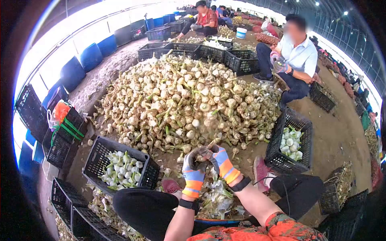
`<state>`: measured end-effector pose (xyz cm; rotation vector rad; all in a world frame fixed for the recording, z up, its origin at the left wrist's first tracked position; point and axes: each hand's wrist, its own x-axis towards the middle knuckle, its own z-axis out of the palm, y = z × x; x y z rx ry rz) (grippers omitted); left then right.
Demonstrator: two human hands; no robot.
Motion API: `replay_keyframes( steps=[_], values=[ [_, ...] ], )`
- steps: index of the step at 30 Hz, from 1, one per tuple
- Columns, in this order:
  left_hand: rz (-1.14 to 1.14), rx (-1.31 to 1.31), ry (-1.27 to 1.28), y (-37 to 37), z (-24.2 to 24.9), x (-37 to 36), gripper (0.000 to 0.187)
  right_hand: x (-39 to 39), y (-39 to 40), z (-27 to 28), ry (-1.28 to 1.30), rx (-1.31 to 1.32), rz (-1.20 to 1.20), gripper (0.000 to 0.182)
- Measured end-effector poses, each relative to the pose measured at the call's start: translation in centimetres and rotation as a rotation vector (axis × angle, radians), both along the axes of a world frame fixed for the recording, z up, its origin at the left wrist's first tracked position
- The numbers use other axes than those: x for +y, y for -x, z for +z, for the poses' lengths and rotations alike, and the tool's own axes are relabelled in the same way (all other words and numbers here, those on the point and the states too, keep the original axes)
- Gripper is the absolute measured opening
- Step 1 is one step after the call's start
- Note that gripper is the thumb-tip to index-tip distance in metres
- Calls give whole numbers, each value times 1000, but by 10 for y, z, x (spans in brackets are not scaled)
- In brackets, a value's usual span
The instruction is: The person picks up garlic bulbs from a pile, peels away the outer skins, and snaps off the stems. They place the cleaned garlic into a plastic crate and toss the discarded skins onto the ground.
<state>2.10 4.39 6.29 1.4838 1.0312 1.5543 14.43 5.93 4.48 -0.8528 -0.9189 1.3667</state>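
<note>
My left hand [194, 162], in a grey, blue and orange glove, is closed in front of the garlic heap [181, 96]. My right hand [219, 158], gloved alike, meets it with fingers closed. Between them is a garlic bulb with its stem [214, 142] sticking up; the fingers hide most of it. Pale peeled skins [217, 195] lie on the ground below my hands, between my legs. To the left, a black crate [91, 160] holds cleaned white garlic bulbs [122, 168]. Another black crate [307, 138] on the right holds more white bulbs [291, 143].
A person in a light shirt [299, 56] crouches at the heap's right side, and another in red [206, 19] sits farther back. Black crates [241, 62] stand behind the heap. Stacked crates [60, 144] and blue barrels [91, 57] line the left.
</note>
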Motion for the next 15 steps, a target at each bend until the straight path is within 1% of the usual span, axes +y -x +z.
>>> replay_keyframes(
  steps=[1,2,5,6,7,8,9,10,12,13,14,15],
  values=[
    [-9,19,-12,2,4,-2,47,1,2,0,-13,-62,-34,32],
    [-17,-7,49,3,0,-3,45,-3,0,0,-33,32,-8,31],
    [-58,-93,29,4,-2,-3,45,-2,-5,-13,-42,-4,-22,29],
    [-58,-97,28,5,-1,-4,45,-1,-11,-19,-1,34,-7,28],
    [-51,-18,-36,6,4,-4,45,-6,-11,-8,-2,31,-9,28],
    [-44,59,-100,6,7,-5,46,-15,-8,16,-4,-10,10,27],
    [-47,55,-100,5,7,-5,46,-24,-6,38,-7,-52,29,27],
    [-79,-63,-17,4,6,-6,46,-32,-5,51,-21,-77,57,28],
    [-141,-297,150,3,4,-6,45,-31,-9,46,-33,-102,72,30],
    [-141,-299,151,3,3,-5,45,-31,-10,46,-46,-124,89,31],
    [-120,-235,114,4,2,-4,45,-33,-12,46,-48,-189,74,35],
    [-99,-169,78,5,1,-3,45,-33,-13,45,-47,-190,73,35]
  ],
)
